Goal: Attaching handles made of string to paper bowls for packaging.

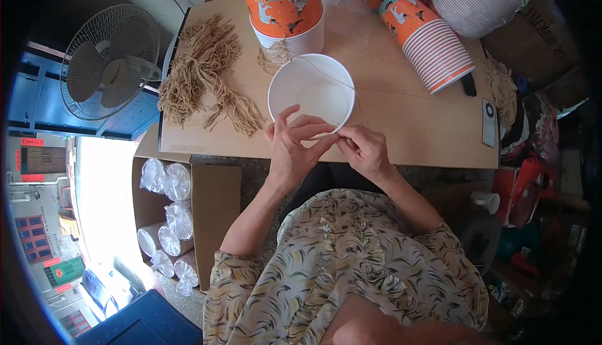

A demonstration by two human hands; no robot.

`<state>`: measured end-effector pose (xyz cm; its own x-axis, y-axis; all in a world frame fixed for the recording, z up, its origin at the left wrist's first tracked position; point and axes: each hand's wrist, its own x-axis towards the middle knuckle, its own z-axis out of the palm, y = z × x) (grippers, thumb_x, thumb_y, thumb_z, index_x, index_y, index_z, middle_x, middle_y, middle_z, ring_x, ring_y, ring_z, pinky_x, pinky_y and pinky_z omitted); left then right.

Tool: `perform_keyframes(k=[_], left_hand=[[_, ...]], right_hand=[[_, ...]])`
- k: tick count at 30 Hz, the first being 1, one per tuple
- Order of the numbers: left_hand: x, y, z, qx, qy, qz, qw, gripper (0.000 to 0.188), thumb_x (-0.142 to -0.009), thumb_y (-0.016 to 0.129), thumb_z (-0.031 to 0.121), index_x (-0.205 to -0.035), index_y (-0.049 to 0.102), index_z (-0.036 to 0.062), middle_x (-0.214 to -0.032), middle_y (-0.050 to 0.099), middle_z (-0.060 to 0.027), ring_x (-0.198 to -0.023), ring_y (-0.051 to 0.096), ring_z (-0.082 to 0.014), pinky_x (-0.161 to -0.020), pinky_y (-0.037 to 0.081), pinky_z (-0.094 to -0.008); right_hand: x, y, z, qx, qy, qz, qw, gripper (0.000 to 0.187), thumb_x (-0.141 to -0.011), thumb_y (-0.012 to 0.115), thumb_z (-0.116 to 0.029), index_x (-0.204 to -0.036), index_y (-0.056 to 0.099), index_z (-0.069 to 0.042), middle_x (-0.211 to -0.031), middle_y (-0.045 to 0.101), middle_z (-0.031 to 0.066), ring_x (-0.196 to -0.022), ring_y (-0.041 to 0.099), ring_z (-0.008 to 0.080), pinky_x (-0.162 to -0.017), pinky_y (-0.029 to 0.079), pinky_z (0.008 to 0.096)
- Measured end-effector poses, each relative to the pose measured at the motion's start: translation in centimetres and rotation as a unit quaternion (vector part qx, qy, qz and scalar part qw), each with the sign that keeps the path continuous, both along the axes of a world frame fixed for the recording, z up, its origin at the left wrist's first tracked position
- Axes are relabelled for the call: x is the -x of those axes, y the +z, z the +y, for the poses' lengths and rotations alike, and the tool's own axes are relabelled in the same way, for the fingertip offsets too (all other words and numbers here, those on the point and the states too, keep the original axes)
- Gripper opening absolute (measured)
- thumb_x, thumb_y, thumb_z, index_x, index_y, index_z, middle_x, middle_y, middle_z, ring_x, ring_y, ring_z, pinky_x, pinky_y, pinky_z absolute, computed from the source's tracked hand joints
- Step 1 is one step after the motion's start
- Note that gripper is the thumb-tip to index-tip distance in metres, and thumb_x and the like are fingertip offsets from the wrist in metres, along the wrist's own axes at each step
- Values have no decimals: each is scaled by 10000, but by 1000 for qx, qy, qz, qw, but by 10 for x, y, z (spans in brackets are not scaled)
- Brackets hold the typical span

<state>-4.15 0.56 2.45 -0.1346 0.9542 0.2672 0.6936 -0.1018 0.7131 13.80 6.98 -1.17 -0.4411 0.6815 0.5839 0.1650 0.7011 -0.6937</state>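
Note:
A white paper bucket (307, 91) sits at the table's near edge, its open mouth tilted toward me. Thin beige cord (330, 76) crosses that mouth and passes over the right rim. My left hand (295, 141) pinches the near rim with thumb and forefinger, its other fingers raised over the opening. Right beside it, my right hand (365, 150) is closed in a pinch at the rim; what lies between its fingertips is too small to make out. A big bundle of beige cords (204, 63) lies to the left, one bunch trailing toward me.
Behind the bucket stands a stack of orange-and-white paper buckets (285, 15); another stack (429, 41) lies at right. A small flat white-and-black item (488, 122) rests near the table's right edge. Left are a fan (111, 63) and an open carton (216, 201) of plastic-wrapped rolls.

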Motion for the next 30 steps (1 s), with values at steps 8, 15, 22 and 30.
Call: perform_keyframes(k=[8, 15, 22, 30], left_hand=[[3, -12, 5, -2, 1, -34, 999, 136, -770, 840, 287, -886, 802, 225, -951, 753, 96, -1302, 471, -257, -1060, 218, -455], [8, -6, 10, 2, -28, -27, 999, 137, -765, 836, 309, -865, 798, 223, -983, 735, 111, -1260, 484, -261, -1039, 236, -455], [0, 19, 7, -105, -51, -25, 993, 87, -853, 702, -25, -919, 648, -5, -1236, 623, -136, -941, 630, -233, -676, 572, -376], [5, 22, 20, 151, -146, -505, 837, 185, -1037, 559, 153, -1037, 598, -28, -1014, 702, -104, -895, 710, -158, -689, 579, -241]], right_hand=[[-30, 54, 19, 80, 74, -87, 990, 246, -772, 776, -21, -1002, 689, -21, -730, 643, 55, -602, 601, 170, -553, 474, 305], [-19, 75, 63, 5, 126, -100, 987, 164, -849, 682, -6, -1012, 687, -25, -771, 624, 45, -766, 607, 194, -834, 451, 336], [-12, 88, 55, 6, 180, -108, 978, 188, -825, 709, -18, -1012, 696, -40, -816, 638, 49, -816, 617, 211, -868, 448, 350], [9, 99, 56, -90, 202, -115, 968, 188, -835, 711, -35, -1021, 696, -44, -883, 639, 64, -900, 603, 235, -913, 453, 383]])
